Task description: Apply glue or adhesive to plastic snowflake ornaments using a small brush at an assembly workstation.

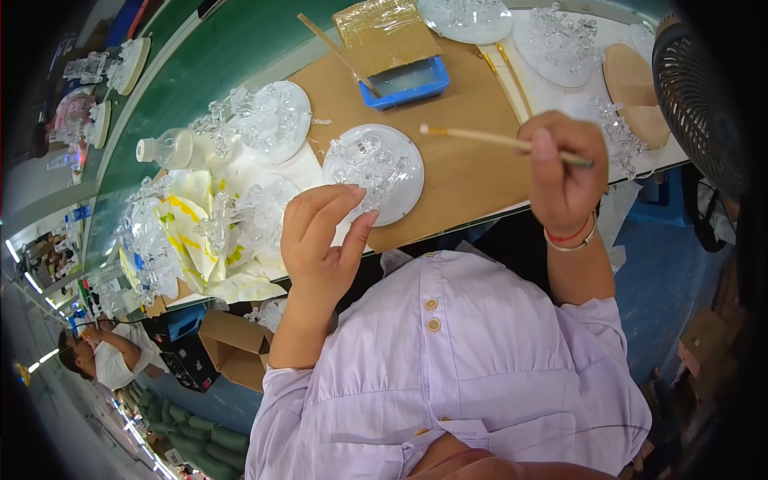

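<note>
- Centrally, the white plate [410, 192] lies flat on the cardboard [472, 180], bearing a cluster of clear pieces [360, 164]. Directions below are taken from this plate, twelve being the top of the view.
- Left hand [322, 228]: at seven to eight o'clock, over the plate's near rim. Fingers loosely curled, thumb parted from them. Whether the fingertips touch the plate cannot be told.
- Right hand [570, 164]: at three o'clock, gripping the brush [480, 138] by its handle between thumb and fingers. The bristles point to nine o'clock, ending just beyond the plate's rim at one to two o'clock.
- Right wrist: red cord [566, 238] and metal bangle [578, 246].
- One o'clock: blue tray [428, 97], near the plate, with pale contents; a stick [336, 52] leans at its left end. A brown block [384, 38] stands directly behind.
- Two o'clock: two spare brushes [514, 80] on the cardboard; farther out, a loaded plate [572, 78].
- Between two and three, far out: black fan [700, 104].
- Ten o'clock: second plate [298, 136], also bearing clear pieces.
- Nine o'clock: clear bottle [172, 150], lying tilted.
- Eight o'clock: yellow-and-white wrapper [192, 228]; well beyond, a co-worker [120, 356] in white.
</note>
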Motion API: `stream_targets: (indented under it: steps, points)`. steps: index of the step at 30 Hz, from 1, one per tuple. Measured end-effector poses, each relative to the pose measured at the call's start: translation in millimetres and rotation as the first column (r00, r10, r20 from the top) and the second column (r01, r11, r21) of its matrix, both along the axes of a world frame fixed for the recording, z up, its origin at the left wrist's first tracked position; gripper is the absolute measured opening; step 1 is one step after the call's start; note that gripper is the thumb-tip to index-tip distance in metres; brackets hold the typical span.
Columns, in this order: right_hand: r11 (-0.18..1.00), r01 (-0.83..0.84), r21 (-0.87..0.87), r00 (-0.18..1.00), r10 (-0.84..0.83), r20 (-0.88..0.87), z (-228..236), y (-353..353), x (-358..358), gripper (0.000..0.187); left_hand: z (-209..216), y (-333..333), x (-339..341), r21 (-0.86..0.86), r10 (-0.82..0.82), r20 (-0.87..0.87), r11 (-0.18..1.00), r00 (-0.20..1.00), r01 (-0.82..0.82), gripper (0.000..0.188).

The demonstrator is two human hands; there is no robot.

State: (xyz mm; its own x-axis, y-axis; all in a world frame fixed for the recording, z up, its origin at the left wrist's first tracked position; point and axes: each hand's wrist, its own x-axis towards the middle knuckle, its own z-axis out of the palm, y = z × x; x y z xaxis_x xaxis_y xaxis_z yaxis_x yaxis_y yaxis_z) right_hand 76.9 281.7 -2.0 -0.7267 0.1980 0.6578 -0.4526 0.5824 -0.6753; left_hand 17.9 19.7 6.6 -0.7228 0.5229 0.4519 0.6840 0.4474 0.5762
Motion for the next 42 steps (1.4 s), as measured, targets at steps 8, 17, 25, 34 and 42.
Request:
stream_targets:
  steps: [8, 17, 25, 34, 42]
  points:
    - [0.988, -0.155, -0.003, 0.988, 0.155, -0.004, -21.2, -14.9, 4.1, 0.01, -0.7, 4.5, 0.8, 0.01, -0.015, -0.013, 1.0, 1.0, 0.015, 0.024]
    - [0.969, -0.247, 0.033, 0.968, 0.248, -0.03, -22.7, -19.7, 0.5, 0.014, 1.2, 0.6, 3.5, -0.014, 0.001, 0.019, 1.0, 1.0, -0.001, 0.023]
    - [0.981, -0.159, 0.113, 0.987, 0.162, -0.015, -27.3, -19.2, -7.8, 0.015, 0.7, 0.5, 2.8, -0.02, -0.008, 0.009, 1.0, 1.0, 0.009, 0.024]
    - [0.968, -0.17, 0.186, 0.984, 0.175, -0.013, -22.9, -22.6, -13.3, 0.014, -1.0, -0.5, 2.3, -0.023, -0.004, -0.004, 1.0, 1.0, 0.004, 0.025]
    - [0.961, -0.262, 0.084, 0.964, 0.264, -0.02, -21.3, -30.5, -2.4, 0.012, -0.8, 0.7, 2.2, -0.018, 0.0, -0.014, 1.0, 1.0, 0.0, 0.025]
